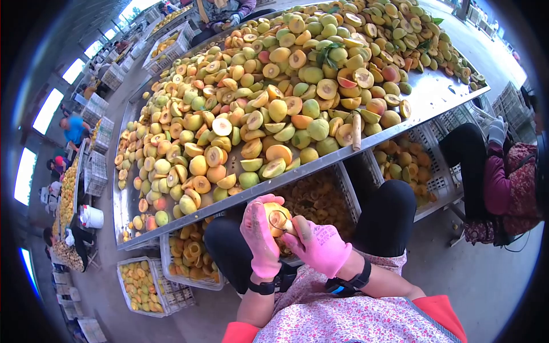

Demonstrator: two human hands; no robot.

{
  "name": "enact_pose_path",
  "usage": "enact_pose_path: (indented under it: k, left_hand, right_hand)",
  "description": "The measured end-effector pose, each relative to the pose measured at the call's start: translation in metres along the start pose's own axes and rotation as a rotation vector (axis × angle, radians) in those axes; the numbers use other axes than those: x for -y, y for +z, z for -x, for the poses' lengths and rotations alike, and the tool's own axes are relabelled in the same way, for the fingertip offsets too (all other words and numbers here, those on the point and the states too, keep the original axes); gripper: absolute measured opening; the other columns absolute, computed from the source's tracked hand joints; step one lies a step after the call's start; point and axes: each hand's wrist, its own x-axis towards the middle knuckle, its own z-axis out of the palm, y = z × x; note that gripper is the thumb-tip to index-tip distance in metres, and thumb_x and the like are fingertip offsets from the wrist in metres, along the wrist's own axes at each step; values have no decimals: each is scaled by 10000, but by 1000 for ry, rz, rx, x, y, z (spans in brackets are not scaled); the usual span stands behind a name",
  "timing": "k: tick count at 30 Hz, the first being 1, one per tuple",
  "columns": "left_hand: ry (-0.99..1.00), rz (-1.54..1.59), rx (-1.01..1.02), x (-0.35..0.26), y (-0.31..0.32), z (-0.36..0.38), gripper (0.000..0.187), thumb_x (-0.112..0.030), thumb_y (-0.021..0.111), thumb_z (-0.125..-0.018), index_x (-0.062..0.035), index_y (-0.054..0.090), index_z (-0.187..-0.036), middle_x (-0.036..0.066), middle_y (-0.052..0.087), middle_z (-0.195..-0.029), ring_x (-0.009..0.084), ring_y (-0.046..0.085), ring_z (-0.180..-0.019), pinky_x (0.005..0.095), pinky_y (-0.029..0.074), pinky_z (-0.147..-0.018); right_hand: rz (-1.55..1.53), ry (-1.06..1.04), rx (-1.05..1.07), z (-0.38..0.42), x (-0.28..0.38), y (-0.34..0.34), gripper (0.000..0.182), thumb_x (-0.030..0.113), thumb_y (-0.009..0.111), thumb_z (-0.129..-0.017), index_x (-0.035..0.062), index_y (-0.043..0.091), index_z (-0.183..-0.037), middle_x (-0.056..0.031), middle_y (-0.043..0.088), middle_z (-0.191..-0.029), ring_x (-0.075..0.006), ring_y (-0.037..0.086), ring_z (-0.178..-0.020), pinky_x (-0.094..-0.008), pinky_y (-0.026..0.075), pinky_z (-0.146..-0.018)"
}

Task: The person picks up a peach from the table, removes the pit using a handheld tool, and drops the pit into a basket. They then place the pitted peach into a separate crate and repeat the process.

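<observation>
My left hand (258,240), in a pink glove with a dirty palm, is wrapped around a yellow peach half (277,216). The cut face and its brownish centre are turned towards my right hand. My right hand (321,247), gloved in pink too, closes on a small pitting tool (290,227) whose thin curved metal end is at the peach's centre. Most of the tool's handle is hidden by the fingers. Both hands are above my lap, just in front of the metal table (263,187), which carries a heap of halved and whole peaches (240,114).
A wooden-handled tool (357,131) lies at the table's front edge. Below are crates of peach halves (194,254), (140,286) and a crate of brownish scraps (320,200). A co-worker (509,183) sits close on the right; another person (223,14) is across the table.
</observation>
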Motion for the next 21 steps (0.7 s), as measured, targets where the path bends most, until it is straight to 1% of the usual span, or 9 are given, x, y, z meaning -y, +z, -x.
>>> enact_pose_path:
  k: [3,8,11,13,14,16,17,18,21]
  left_hand:
    - [80,14,-84,9,7,8,369,-346,518,-1070,-9,663,-1100,99,719,-976,137,647,-889,277,523,-808]
    - [63,14,-117,14,10,13,360,-337,531,-1060,-8,678,-1053,102,720,-949,140,646,-867,276,513,-792]
    - [114,-28,-41,14,6,15,461,-439,507,-1068,-3,654,-1049,116,710,-905,145,642,-793,267,509,-745]
    - [95,4,42,13,3,16,459,-436,509,-1067,-3,655,-1021,123,710,-877,148,643,-727,267,510,-679]
    - [91,-2,38,13,2,16,459,-436,509,-1067,-3,655,-1021,123,710,-877,148,643,-727,267,510,-679]
    - [113,-8,77,13,4,14,460,-433,509,-1066,-3,658,-998,124,711,-851,148,640,-687,268,504,-633]
    - [117,-24,79,13,5,15,461,-427,506,-1067,-1,661,-986,123,711,-836,148,640,-699,269,506,-645]
    - [114,-24,83,13,5,15,461,-427,506,-1067,-1,661,-986,123,711,-836,148,640,-699,269,506,-645]
    - [109,-82,137,15,1,16,460,-426,509,-1065,0,663,-986,124,716,-837,153,645,-713,277,512,-670]
  right_hand:
    - [-23,56,45,3,0,-1,275,293,624,-1007,54,493,-1048,-189,650,-760,-399,675,-736,-472,508,-591]
    - [-178,116,188,10,-8,0,359,369,548,-1032,27,479,-1114,-253,678,-822,-447,676,-786,-533,517,-651]
    - [-295,170,243,14,-5,-9,314,333,583,-1028,28,539,-1092,-230,653,-787,-404,680,-758,-461,512,-661]
    - [-565,200,305,15,-7,-13,362,370,553,-1049,18,583,-1125,-149,658,-776,-275,666,-712,-390,509,-681]
    - [-571,202,311,17,-8,-13,362,370,553,-1049,18,583,-1125,-149,658,-776,-275,666,-712,-390,509,-681]
    - [-700,283,403,18,-13,-13,401,405,518,-1066,19,603,-1132,-39,622,-778,-146,585,-701,-327,490,-680]
    - [-725,349,474,17,-9,-22,393,378,527,-1052,0,592,-1141,-90,637,-873,-154,561,-818,-359,493,-760]
    - [-727,353,471,16,-11,-24,393,378,527,-1052,0,592,-1141,-90,637,-873,-154,561,-818,-359,493,-760]
    - [-862,422,604,17,-22,-17,405,430,505,-1071,52,602,-1179,0,590,-781,-85,540,-692,-285,462,-652]
